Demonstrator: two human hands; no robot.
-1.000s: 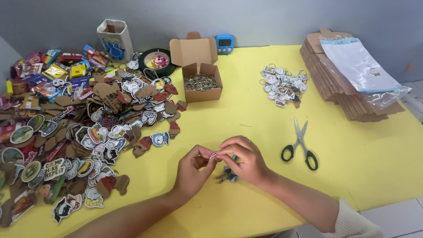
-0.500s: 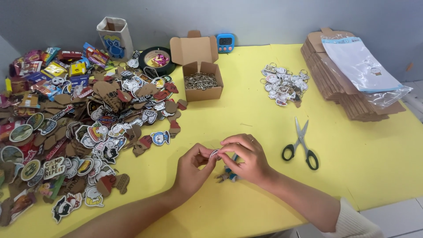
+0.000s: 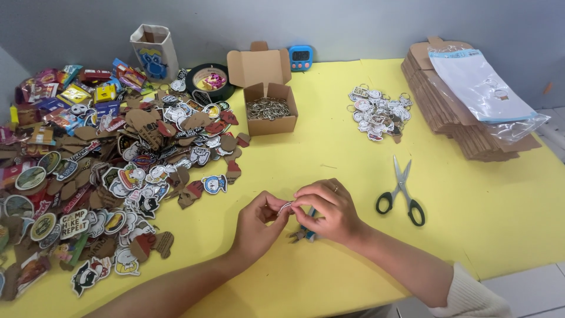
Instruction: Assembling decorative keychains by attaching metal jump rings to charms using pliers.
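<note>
I pinch a small silver metal split ring [image 3: 286, 206] between my left hand [image 3: 257, 224] and right hand [image 3: 329, 210], above the yellow table [image 3: 329, 147]; steady fingertip pressure should keep it from slipping.

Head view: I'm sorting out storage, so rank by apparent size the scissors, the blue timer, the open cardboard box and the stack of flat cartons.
1. Stack of flat cartons
2. Open cardboard box
3. Scissors
4. Blue timer

The timer sits farthest back, so it may look smaller than it is.

Yellow table [image 3: 329, 147] w/ scissors [image 3: 402, 193], sticker pile [image 3: 118, 165], small box [image 3: 270, 109].
</note>
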